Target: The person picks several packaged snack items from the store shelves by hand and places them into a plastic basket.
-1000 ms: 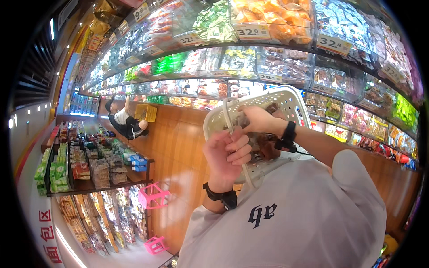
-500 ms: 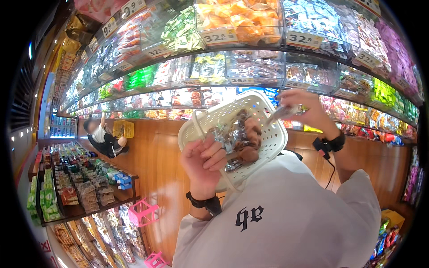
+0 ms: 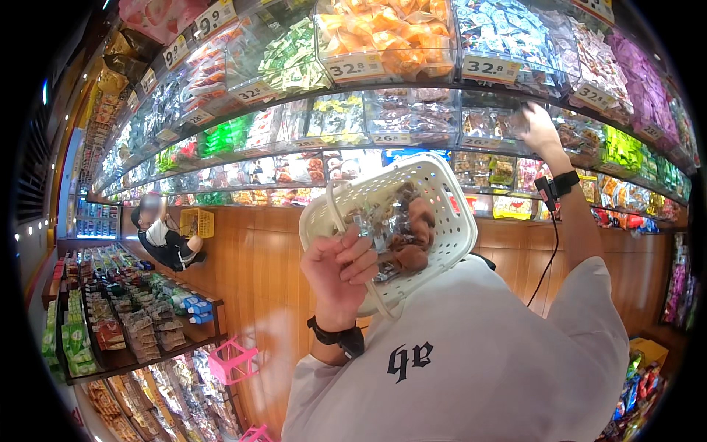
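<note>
We look down over our pale shirt point(image 3: 471, 353), dark lettering across its chest. Our left hand point(image 3: 340, 269), with a black wristband point(image 3: 339, 339) below it, is curled closed around the handle point(image 3: 333, 208) of a white basket point(image 3: 451, 243). The basket, its sides pierced with small holes, sits tilted just in front of our body. Inside it lie brown snacks point(image 3: 390, 228) in clear, shiny wrappers.

Our right hand point(image 3: 541, 131) is stretched forward and to the right, at the right side of a clear bin point(image 3: 490, 121) of small packets on the middle shelf. Its fingers are blurred, so we cannot tell whether they are spread or pinching anything. A black cable point(image 3: 552, 250) hangs from the band point(image 3: 557, 190) on that wrist.

Above the bin, the upper shelf holds orange packets point(image 3: 390, 33), blue-and-white packets point(image 3: 508, 33) and, farther right, purple ones point(image 3: 648, 81). To our left, on the brown floor point(image 3: 265, 295), a pink stool point(image 3: 234, 361) stands beside a goods rack point(image 3: 140, 317). Farther off, a person point(image 3: 166, 239) in a white top and black bottoms is down low near a yellow basket point(image 3: 197, 222).
</note>
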Available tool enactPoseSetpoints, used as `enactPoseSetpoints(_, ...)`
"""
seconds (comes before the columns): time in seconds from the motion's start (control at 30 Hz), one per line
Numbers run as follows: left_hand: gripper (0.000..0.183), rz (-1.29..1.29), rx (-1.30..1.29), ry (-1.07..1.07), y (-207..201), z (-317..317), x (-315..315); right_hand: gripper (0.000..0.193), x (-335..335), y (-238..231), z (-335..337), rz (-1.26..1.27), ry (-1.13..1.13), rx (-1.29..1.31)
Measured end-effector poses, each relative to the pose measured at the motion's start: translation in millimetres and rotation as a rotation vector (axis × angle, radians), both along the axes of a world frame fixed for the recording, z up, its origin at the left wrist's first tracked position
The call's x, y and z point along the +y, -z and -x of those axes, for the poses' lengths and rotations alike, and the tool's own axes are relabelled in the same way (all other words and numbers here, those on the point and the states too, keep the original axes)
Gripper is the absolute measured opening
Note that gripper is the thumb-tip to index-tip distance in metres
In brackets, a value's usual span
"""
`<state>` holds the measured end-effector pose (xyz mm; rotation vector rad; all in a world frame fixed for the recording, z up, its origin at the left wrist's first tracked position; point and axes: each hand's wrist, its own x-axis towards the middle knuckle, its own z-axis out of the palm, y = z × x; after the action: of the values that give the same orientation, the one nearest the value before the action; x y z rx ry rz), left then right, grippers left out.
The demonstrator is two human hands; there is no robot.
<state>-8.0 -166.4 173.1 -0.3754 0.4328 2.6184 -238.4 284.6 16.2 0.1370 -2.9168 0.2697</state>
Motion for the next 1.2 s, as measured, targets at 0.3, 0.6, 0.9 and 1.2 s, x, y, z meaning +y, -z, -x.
enactPoseSetpoints(0.3, 0.013, -0.002, -0.023, -0.063, -5.7, -5.7, 2.4, 0.027, -23.4, -30.8, 26.2, 0.070, -0.016, -0.525)
enactPoseSetpoints(0.6, 0.019, 0.033, -0.028, -0.097, -4.1, -6.9, 0.8, 0.034, -42.6, -11.9, 22.0, 0.019, 0.242, -0.410)
enactPoseSetpoints(0.9, 0.018, 0.008, 0.000, 0.023, -9.8, 3.4, 18.9, 0.062, -28.4, 29.9, 61.9, -0.035, -0.047, -0.332)
enactPoseSetpoints(1.2, 0.017, 0.057, -0.007, 0.004, -6.3, -1.2, 17.5, 0.095, -39.6, 9.9, 57.2, -0.171, -0.045, -0.519)
